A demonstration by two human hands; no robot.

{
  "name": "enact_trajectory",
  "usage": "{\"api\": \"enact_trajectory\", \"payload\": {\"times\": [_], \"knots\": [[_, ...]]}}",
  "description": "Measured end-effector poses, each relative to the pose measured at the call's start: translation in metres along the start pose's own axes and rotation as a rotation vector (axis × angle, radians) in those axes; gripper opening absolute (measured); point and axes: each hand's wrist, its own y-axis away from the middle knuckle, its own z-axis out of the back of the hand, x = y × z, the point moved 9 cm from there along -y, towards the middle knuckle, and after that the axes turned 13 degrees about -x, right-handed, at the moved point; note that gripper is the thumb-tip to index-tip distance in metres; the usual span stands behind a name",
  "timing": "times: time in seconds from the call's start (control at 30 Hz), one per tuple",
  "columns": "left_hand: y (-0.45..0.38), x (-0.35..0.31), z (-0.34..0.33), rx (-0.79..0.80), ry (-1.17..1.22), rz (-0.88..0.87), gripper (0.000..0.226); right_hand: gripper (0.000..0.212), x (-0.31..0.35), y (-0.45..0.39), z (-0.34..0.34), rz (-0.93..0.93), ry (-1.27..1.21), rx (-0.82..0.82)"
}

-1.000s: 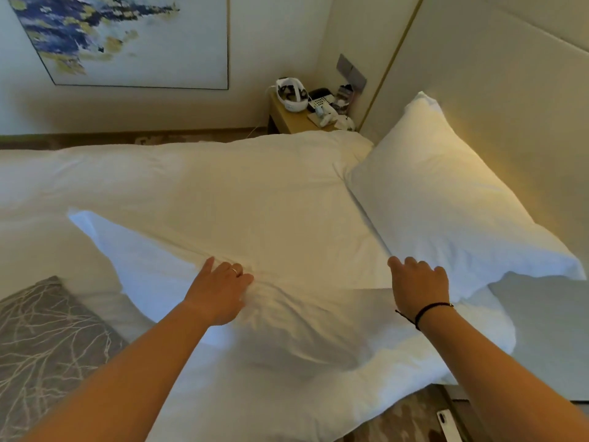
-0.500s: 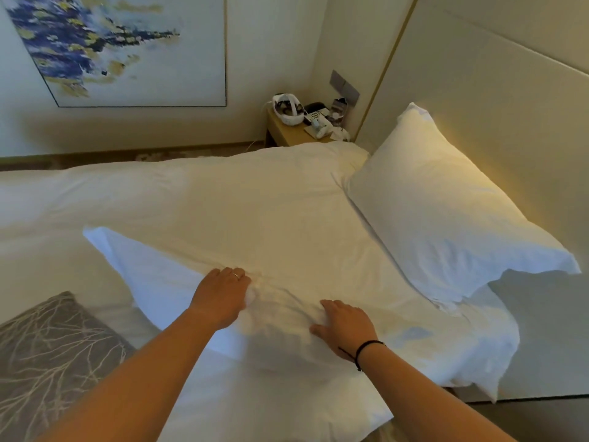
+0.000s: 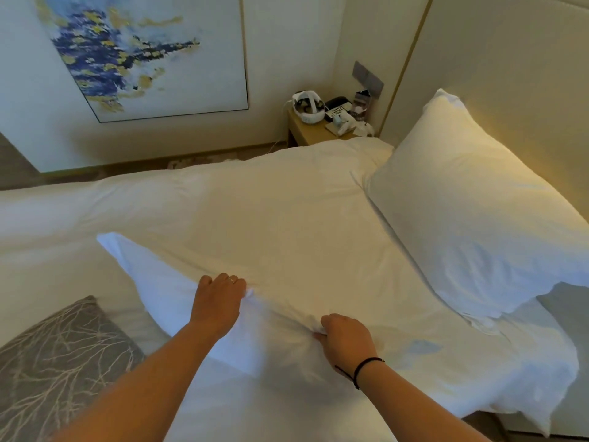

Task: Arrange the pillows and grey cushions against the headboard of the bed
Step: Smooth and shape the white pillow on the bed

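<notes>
Pillow [image 3: 287, 266] number two lies flat across the bed [image 3: 47, 218] in front of you, white, soft and creased, one corner pointing toward the painting [image 3: 143, 52] and the other end running under the first pillow [image 3: 471, 218], which already leans against the headboard [image 3: 510, 74]. Your right hand [image 3: 347, 339] has come in from the far end, near that propped pillow, to the near edge, and now pinches a fold of the case with curled fingers. Your left hand [image 3: 220, 301] has stayed where it was, fingers bunched into the fabric beside it, so both hands are clenched on the same long edge, close together. That reads as a grip taken for a lift or drag, and you look ready to swing it up beside the first one. Expect it to sag at both ends, since you hold it near the middle only. A grey cushion [image 3: 54, 362] with a pale branch pattern waits at your lower left, untouched, just beside the flat pillow's corner. Beyond the bed, a nightstand [image 3: 306, 135] carries small clutter, well clear of the work.
</notes>
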Motion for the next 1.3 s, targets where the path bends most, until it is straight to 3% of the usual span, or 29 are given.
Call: {"api": "enact_trajectory", "payload": {"times": [0.27, 0.43, 0.53, 0.6, 0.7, 0.8, 0.93, 1.07, 1.2, 1.3], "knots": [[-0.125, -0.070, 0.075, -0.106, 0.013, -0.041, 0.019, 0.039, -0.083, -0.041, 0.101, -0.033, -0.286, -0.170], [-0.250, -0.186, 0.144, -0.256, 0.045, -0.226, 0.021, 0.039, -0.173, -0.069, 0.203, -0.127, -0.415, -0.397], [-0.314, -0.261, 0.154, -0.310, 0.136, -0.216, 0.023, 0.044, -0.237, -0.088, 0.232, -0.238, -0.444, -0.541], [-0.340, -0.309, 0.128, -0.198, 0.179, -0.166, 0.036, 0.042, -0.285, -0.112, 0.227, -0.327, -0.397, -0.580], [-0.321, -0.380, 0.047, 0.214, 0.422, -0.031, 0.081, 0.019, -0.368, -0.146, 0.180, -0.545, -0.282, -0.403], [-0.254, -0.418, -0.035, 0.495, 0.632, 0.147, 0.087, 0.059, -0.414, -0.144, 0.120, -0.519, -0.104, -0.182], [-0.193, -0.409, -0.093, 0.614, 0.614, 0.215, 0.079, 0.071, -0.432, -0.123, 0.085, -0.392, -0.001, -0.205], [-0.186, -0.369, -0.091, 0.529, 0.610, 0.277, 0.058, 0.072, -0.429, -0.116, 0.091, -0.421, 0.015, -0.218], [-0.173, -0.324, -0.071, 0.467, 0.639, 0.346, 0.032, 0.067, -0.382, -0.119, 0.104, -0.368, 0.004, -0.267], [-0.148, -0.280, -0.058, 0.414, 0.639, 0.421, 0.025, 0.060, -0.320, -0.125, 0.090, -0.240, -0.122, -0.178]]}}
